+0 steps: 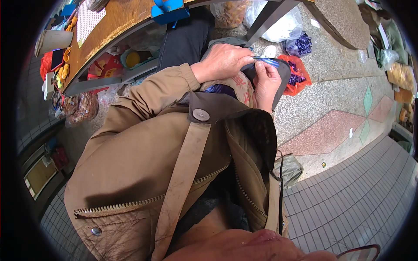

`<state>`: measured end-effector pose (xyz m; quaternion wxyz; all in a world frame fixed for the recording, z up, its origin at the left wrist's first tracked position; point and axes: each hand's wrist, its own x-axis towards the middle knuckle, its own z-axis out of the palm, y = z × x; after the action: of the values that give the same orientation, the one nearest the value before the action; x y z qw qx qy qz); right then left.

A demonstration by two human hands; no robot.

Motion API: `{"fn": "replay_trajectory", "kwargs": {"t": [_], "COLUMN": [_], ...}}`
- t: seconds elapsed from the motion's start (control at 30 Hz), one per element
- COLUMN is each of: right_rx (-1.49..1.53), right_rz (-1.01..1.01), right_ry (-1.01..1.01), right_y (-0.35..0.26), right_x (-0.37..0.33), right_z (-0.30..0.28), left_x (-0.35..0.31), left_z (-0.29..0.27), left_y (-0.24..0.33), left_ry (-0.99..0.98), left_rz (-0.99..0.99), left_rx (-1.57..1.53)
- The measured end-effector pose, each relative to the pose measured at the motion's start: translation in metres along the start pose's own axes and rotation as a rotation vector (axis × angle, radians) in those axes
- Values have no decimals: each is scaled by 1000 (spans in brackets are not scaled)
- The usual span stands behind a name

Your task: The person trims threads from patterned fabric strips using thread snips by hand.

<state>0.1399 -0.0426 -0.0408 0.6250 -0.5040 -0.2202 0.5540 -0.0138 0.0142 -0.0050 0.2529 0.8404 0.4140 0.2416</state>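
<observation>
Two bare hands close together above the lap, both at work on one narrow, flat, blue-and-white striped strip (271, 62). Held between the left hand (223, 63) and the right hand (267, 85), with left thumb and forefinger pinching its left end and right thumb and forefinger pinching its lower edge just beside them. Free at the right end, past the right fingertips. Curled inward, the other right fingers. Covered by the left fingertips, the extreme left end; too small to make out, the dark, greenish line along the edge there; hard to tell, the material. Long axis crosswise, left to right, slanting slightly downward, with the free end pointing right.

Just below the hands, across the lap, a beige cloth with red printing (244, 87), partly hidden by the right hand and wrist. Beyond, on speckled flooring (324, 61), an orange-red plastic bag (305, 82) with shiny purple pieces inside, and near it a clear bag of dark purple pieces (298, 45). Farther off, a whitish translucent plastic bag (281, 26), partly hidden by a table leg. Toward the upper left, a brown wooden table (124, 19), cut off above, with a bright blue box-shaped holder (170, 14) at its edge.
</observation>
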Motion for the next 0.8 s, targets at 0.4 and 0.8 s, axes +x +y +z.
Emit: {"fn": "replay_trajectory", "kwargs": {"t": [0.4,0.8], "right_rx": [21,563], "right_rz": [-8,332], "right_ry": [-47,-142], "right_y": [-2,-11], "right_x": [0,11], "right_z": [-1,-10], "left_x": [3,-5], "left_z": [-4,-3], "left_y": [1,-6], "left_ry": [-13,-7], "left_rz": [-9,-67], "left_rx": [-21,-144]}}
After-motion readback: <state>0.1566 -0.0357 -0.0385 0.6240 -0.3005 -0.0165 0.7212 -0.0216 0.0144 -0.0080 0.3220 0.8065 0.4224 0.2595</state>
